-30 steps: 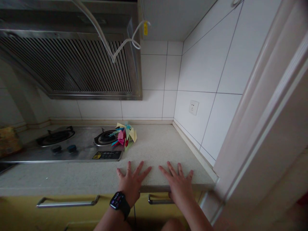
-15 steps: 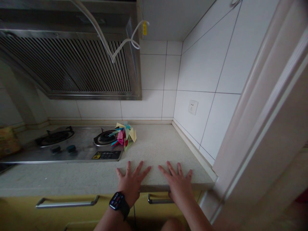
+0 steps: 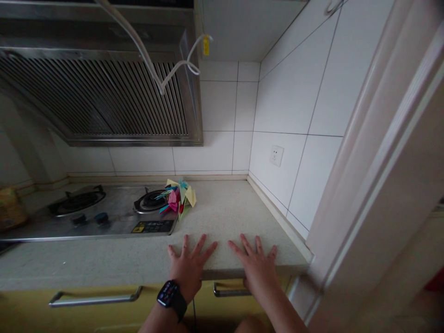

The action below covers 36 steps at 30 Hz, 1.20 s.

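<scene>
Both hands rest at the front edge of the pale speckled countertop [image 3: 222, 208], palms down with fingers spread. My left hand [image 3: 189, 264] holds nothing and has a black smartwatch [image 3: 171, 296] on its wrist. To its right, my right hand [image 3: 255, 263] also lies open, its fingers apart on the counter and nothing in it. Beyond the left hand, a bunch of folded coloured paper [image 3: 179, 198], in yellow, pink, blue and green, lies partly over the right edge of the gas stove [image 3: 118, 224]. Neither hand touches the paper.
A slatted range hood [image 3: 114, 97] overhangs the stove. In front of it hangs a white cable [image 3: 145, 55] with a yellow tag. The tiled right wall bears a socket [image 3: 276, 156]. A door frame [image 3: 357, 152] borders the right side. Drawer handles [image 3: 95, 300] stick out below the counter.
The view has shifted very slightly, so the background sits a little lower. Both hands stay spread on the counter edge, and the folded paper has not moved.
</scene>
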Motion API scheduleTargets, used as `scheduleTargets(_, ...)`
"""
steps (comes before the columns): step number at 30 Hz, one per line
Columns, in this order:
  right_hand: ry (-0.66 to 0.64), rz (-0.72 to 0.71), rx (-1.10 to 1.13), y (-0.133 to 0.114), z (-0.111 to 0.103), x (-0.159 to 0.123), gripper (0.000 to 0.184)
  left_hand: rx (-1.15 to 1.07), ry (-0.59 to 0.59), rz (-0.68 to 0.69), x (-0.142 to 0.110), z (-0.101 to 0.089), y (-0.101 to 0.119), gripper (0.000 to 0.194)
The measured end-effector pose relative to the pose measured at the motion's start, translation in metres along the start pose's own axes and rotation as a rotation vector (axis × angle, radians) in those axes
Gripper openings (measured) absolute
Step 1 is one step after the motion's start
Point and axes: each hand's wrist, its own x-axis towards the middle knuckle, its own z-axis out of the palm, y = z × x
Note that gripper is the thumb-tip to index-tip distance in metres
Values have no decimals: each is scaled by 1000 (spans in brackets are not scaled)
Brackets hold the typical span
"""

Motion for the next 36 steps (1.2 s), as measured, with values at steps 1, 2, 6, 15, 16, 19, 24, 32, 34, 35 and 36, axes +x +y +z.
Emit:
scheduleTargets(1, 3, 1, 2, 0, 1, 0, 109, 1, 2, 1, 0, 1, 0, 119)
scheduleTargets(2, 5, 1, 5, 0, 1, 0, 108, 1, 3, 3, 0, 1, -1, 119)
scheduleTargets(6, 4, 1, 14, 0, 1, 0, 105, -3, 15, 9, 0, 2, -2, 116)
scheduleTargets(15, 60, -10, 35, 2, 9, -1, 115, 63, -60, -43, -1, -8, 5, 127)
scheduleTargets(16, 71, -10, 38, 2, 11, -1, 116, 57, -59, -40, -1, -8, 5, 126)
scheduleTargets(19, 70, -19, 51, 2, 13, 1, 117, 12, -31, -9, -1, -5, 3, 120)
scheduleTargets(24, 50, -30, 74, 3, 13, 4, 117, -6, -23, -4, -1, -4, 0, 118)
scheduleTargets(32, 99, -56, 89, 6, 22, 5, 128, -14, -44, 7, 2, 11, -4, 151)
scheduleTargets(34, 82, -57, 88, 5, 19, 4, 130, -48, -51, 13, 3, 11, -5, 148)
scheduleTargets(35, 64, -57, 91, 5, 16, 3, 131, -75, -56, 15, 3, 10, -5, 143)
scheduleTargets(36, 46, -59, 98, 4, 12, 2, 131, -105, -59, 18, 3, 7, -5, 136)
